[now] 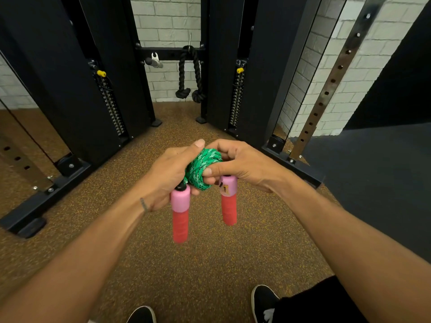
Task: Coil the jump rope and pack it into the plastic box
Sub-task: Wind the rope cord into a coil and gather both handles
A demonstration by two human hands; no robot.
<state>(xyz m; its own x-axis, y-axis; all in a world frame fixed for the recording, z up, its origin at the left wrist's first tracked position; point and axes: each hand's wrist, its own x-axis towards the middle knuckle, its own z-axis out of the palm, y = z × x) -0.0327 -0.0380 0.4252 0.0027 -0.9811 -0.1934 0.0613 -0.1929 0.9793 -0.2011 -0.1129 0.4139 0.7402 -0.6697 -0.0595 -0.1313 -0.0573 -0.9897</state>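
The jump rope's green braided cord (202,167) is wound into a tight bundle held between both hands at chest height. My left hand (170,171) grips the bundle from the left, thumb over its top. My right hand (242,164) pinches it from the right with thumb and curled fingers. Two handles hang down from the bundle: the left handle (180,215) and the right handle (229,201), each pink at the top and red below. No plastic box is in view.
A black cable machine (70,94) with weight stacks stands ahead, its base rails (46,192) running along the brown speckled floor. A black knotted rope attachment (189,73) hangs at the centre. A dark mat (373,183) lies to the right. My shoes (263,301) are below.
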